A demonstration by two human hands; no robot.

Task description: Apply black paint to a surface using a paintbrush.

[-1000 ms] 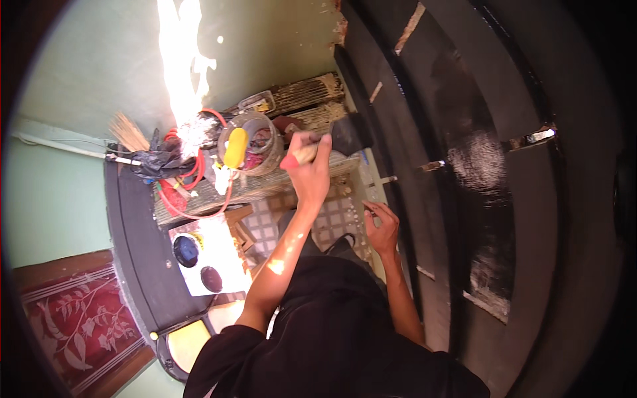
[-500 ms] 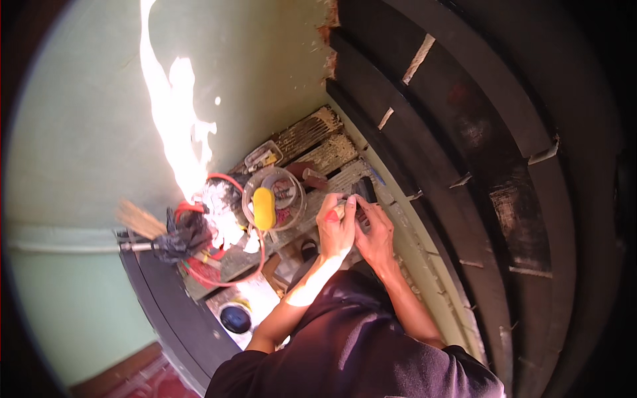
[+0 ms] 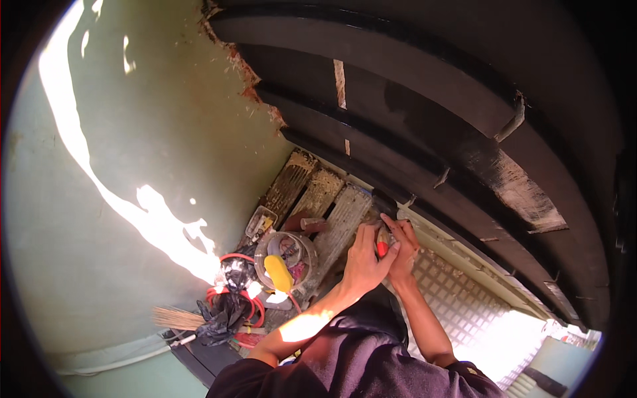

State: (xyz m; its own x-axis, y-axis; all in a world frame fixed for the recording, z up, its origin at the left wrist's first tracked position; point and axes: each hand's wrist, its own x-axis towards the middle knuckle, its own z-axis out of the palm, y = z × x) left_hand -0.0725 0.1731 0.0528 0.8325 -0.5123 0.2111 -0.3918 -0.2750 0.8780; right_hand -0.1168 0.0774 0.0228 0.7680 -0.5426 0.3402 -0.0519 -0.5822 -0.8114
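Both hands meet over the wooden bench, close in front of me. My left hand (image 3: 363, 263) is closed round a small red-tipped object (image 3: 382, 247); its exact kind is hidden by the fingers. Against it, my right hand (image 3: 402, 251) is bent with its fingers curled, and what it grips cannot be made out. Just beyond the fingertips is a dark block-like piece (image 3: 384, 203). To the left, a clear round tub (image 3: 308, 255) holds assorted small things, with a yellow oval object (image 3: 278, 273) at its near rim.
Dark, ridged boards (image 3: 424, 132) slope overhead at the right. A slatted wooden bench (image 3: 342, 215) runs below the green wall (image 3: 166, 166). A small clear tray (image 3: 261, 222), black plastic bag (image 3: 225, 318), red hose (image 3: 255, 308) and straw brush (image 3: 179, 318) lie left. Sunlit tiled floor (image 3: 458, 292) shows right.
The view has turned, so the wall, bench and boards appear rotated and the tiled floor shows at right. My hands stay together, with the red-tipped object now between them.
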